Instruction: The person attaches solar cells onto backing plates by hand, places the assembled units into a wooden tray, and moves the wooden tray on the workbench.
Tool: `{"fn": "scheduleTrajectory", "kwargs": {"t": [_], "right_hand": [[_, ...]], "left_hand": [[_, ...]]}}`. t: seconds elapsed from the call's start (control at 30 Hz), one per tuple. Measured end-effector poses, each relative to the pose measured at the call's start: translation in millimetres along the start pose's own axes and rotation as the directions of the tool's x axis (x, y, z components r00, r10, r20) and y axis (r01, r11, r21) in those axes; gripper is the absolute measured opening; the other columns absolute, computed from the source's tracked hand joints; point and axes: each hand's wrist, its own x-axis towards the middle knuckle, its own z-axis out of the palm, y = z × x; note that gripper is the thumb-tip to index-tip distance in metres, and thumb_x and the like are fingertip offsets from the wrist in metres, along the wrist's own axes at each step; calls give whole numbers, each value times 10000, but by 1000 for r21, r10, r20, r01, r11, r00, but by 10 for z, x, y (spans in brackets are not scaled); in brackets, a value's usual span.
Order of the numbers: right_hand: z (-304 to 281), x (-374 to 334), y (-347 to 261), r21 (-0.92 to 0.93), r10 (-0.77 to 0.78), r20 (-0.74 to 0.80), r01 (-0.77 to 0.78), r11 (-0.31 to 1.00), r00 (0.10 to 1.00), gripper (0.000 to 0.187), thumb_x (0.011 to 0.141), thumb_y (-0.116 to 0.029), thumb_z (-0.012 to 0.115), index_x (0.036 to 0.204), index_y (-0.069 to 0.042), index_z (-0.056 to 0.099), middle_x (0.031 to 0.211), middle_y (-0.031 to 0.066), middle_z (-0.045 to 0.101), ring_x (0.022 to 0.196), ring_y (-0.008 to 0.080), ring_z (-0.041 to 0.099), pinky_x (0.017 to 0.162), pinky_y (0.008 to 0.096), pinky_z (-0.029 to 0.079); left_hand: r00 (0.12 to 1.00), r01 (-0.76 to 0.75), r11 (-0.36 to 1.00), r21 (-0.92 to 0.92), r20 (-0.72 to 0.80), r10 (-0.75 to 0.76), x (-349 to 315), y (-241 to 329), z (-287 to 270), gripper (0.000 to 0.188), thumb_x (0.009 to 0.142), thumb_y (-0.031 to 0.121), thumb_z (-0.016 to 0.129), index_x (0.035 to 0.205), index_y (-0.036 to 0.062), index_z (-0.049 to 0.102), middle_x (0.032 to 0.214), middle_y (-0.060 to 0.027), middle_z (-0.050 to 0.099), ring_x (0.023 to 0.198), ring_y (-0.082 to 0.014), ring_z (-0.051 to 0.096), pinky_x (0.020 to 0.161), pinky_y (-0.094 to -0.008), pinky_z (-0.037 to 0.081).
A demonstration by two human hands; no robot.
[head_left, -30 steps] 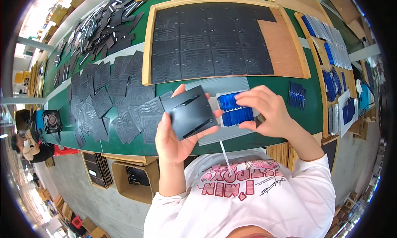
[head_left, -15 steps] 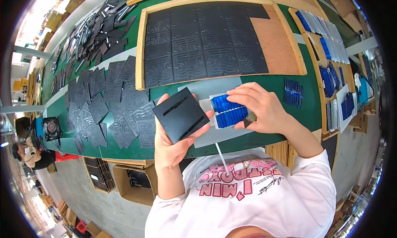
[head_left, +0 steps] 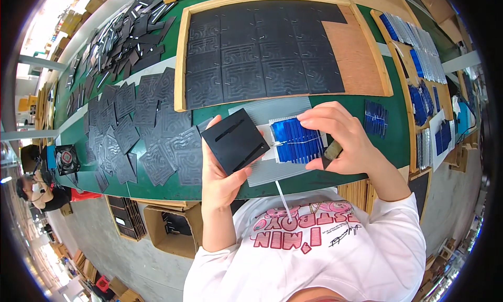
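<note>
My left hand (head_left: 222,181) grips a black square panel (head_left: 236,142) with two slot-like dark marks, tilted above the table. Fingers lie behind it and the thumb sits at its lower edge. To its right, a row of blue solar cell strips (head_left: 296,141) rests on a grey ribbed sheet (head_left: 251,171), with a thin pale wire across them. My right hand (head_left: 346,139) is curled over the right end of the strips, fingertips at their upper edge and thumb near the lower edge. Inside its curl is a small dark piece with an olive-tan block (head_left: 331,151), its kind unclear.
A wood-framed board (head_left: 361,66) with black patterned squares lies beyond my hands. Loose black squares (head_left: 157,160) and a heap of dark pieces (head_left: 131,40) cover the left. Another blue strip bundle (head_left: 376,118) and a wooden tray (head_left: 401,92) are at right. A cardboard box (head_left: 157,239) stands below.
The black panel and both hands have shifted slightly right in view, the panel turning a little. The right fingers have moved right along the strips, and the wire across them shows more.
</note>
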Motion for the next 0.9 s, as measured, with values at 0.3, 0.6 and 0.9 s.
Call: {"fn": "scheduleTrajectory", "kwargs": {"t": [0.3,0.6,0.9], "right_hand": [[-291,-193,29,-46,112,-82,-116,992,990,706,612,-235,895,1235,-101,590,1224,86,629,1116,321,592,940,417,494],[-868,-955,312,-254,436,-255,-494,831,863,808,621,-350,907,1315,-120,563,1258,6,603,1023,123,554,620,241,375],[-504,-614,122,-116,315,-188,-340,933,930,628,670,-287,872,1214,-96,623,1166,89,654,1080,305,615,914,388,506]], "left_hand": [[1000,-6,1000,2,-23,6,7,-34,16,1012,650,-202,597,1525,129,212,1391,-212,459,1286,-447,501,1026,-565,472],[999,-41,999,2,-12,41,-45,-18,-54,1020,629,-215,607,1535,71,236,1427,-250,428,1299,-524,450,991,-592,491],[999,5,1000,17,-39,-5,-42,26,51,1050,596,-173,560,1540,116,200,1409,-214,450,1305,-492,466,1018,-587,463]]}}
